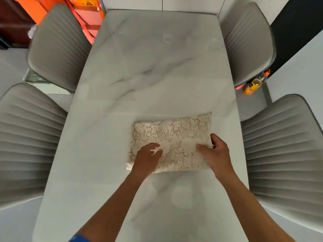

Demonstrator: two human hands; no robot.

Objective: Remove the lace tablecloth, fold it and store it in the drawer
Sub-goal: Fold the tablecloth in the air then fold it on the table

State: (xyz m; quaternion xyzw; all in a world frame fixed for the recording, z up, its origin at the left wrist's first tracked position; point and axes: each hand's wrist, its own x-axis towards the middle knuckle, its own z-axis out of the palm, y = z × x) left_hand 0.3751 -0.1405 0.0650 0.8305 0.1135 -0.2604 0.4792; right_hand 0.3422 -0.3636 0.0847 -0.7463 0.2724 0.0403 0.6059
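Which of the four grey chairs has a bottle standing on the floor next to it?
The far chair on the right: an orange-labelled bottle stands by its near edge. The other three chairs show no bottle beside them.

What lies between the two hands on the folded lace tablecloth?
Only lace tablecloth shows between the left hand and right hand, per the head view.

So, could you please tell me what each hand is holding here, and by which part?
The right hand pinches the folded lace tablecloth at its right edge. The left hand rests on its near-left part; whether it has a grip cannot be told.
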